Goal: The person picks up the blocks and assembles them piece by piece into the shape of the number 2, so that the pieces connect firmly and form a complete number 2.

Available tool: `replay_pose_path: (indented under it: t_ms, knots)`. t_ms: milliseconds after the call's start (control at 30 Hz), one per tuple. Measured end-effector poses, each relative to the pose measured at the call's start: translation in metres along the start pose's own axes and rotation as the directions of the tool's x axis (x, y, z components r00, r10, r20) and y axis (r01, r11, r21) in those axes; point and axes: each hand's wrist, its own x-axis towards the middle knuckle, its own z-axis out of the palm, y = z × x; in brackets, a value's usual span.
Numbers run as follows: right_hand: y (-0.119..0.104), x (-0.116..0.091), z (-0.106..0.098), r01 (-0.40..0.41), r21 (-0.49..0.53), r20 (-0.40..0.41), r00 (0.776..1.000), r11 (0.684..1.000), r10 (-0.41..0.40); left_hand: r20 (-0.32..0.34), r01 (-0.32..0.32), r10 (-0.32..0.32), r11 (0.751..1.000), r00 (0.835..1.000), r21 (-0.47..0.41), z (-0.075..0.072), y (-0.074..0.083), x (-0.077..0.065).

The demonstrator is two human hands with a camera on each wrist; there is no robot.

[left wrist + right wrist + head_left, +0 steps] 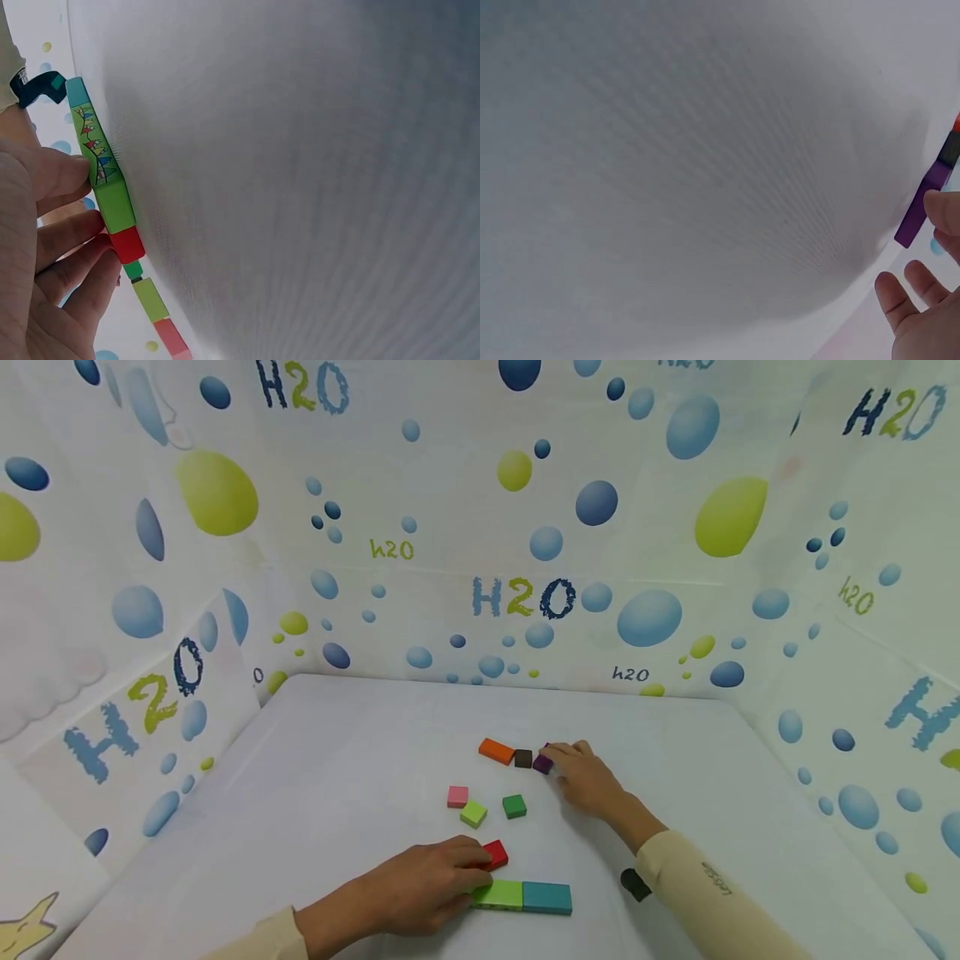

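My left hand (pixel 420 887) lies at the near end of a row made of a light green block (pixel 501 895) and a teal block (pixel 547 897). In the left wrist view, its thumb and a finger pinch the green block (pixel 97 146), which has a flag pattern, while other fingertips reach the red block (pixel 127 244) behind. Farther back, my right hand (pixel 588 781) pinches a purple block (pixel 543 764) beside a dark brown block (pixel 523 758) and an orange block (pixel 497 751). The right wrist view shows the thumb against the purple block (pixel 922 206); two fingers stand away from it.
Between the hands sit a pink block (pixel 457 797), a yellow-green block (pixel 473 813) and a dark green block (pixel 514 807). Below the right forearm a black object (pixel 635 884) shows at the wrist. A patterned sheet (pixel 450 527) encloses the white table (pixel 360 735).
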Motion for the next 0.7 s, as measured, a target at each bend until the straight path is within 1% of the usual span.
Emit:
replay_pose_path:
  t_ms: [100, 200, 300, 367, 567, 700]
  knots:
    - [0.001, 0.003, 0.003, 0.007, -0.086, 0.012, 1.0, 0.996, -0.006, -0.001, 0.0, 0.0, 1.0, 1.0, 0.007, 0.0, 0.0, 0.0]
    - [0.002, 0.006, 0.006, 0.005, -0.142, 0.033, 0.999, 0.99, -0.001, 0.005, 0.004, -0.004, 1.0, 1.0, 0.005, 0.0, 0.0, 0.0]
    - [0.002, 0.008, 0.009, -0.003, -0.155, 0.058, 0.998, 0.988, 0.012, 0.011, 0.008, -0.008, 1.0, 1.0, 0.004, 0.0, 0.0, 0.0]
    - [0.001, 0.009, 0.01, -0.001, -0.159, 0.058, 0.998, 0.987, 0.011, 0.011, 0.008, -0.008, 1.0, 1.0, 0.009, 0.0, -0.001, 0.0]
    - [0.001, 0.009, 0.01, 0.024, -0.194, 0.007, 1.0, 0.981, -0.023, 0.007, 0.009, -0.009, 1.0, 1.0, 0.022, 0.001, -0.001, 0.0]
    - [0.001, 0.007, 0.008, 0.053, -0.203, -0.006, 0.998, 0.978, -0.055, 0.018, 0.02, -0.02, 1.0, 1.0, 0.018, 0.001, -0.001, 0.0]
